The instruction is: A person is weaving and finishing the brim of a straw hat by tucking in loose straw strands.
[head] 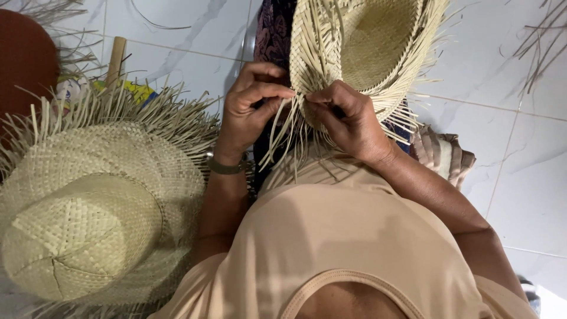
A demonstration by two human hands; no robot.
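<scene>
The person sat over a white marble-patterned tiled floor (pixel 490 77), working on an unfinished woven straw hat (pixel 366 47) held upside down in front of the chest, its hollow crown facing up and its brim edge bristling with loose straw strips (pixel 283 142) that hung down toward the lap. The left hand (pixel 251 106) gripped the near brim edge, fingers curled closed with the thumb and forefinger pinching a strip at the rim. A dark band (pixel 224 167) circled that wrist. The right hand (pixel 348 118) met it at the same spot, fingers bent and closed on the brim, thumb tip almost touching the left forefinger. Both hands touched the hat at its nearest edge.

At the left side of the floor lay a second straw hat (pixel 88 218), crown up, its brim fringed with untrimmed ends. Behind it, toward the far left corner, stood a wooden stick (pixel 116 56) and a reddish-brown rounded object (pixel 23 59), with a scrap of colourful packaging (pixel 133 90) between. Under the worked hat a dark patterned cloth (pixel 273 29) showed. To the right of the person's arm sat a folded brown-and-white striped cloth (pixel 443 155). A few stray strands (pixel 540 35) lay at the far right corner.
</scene>
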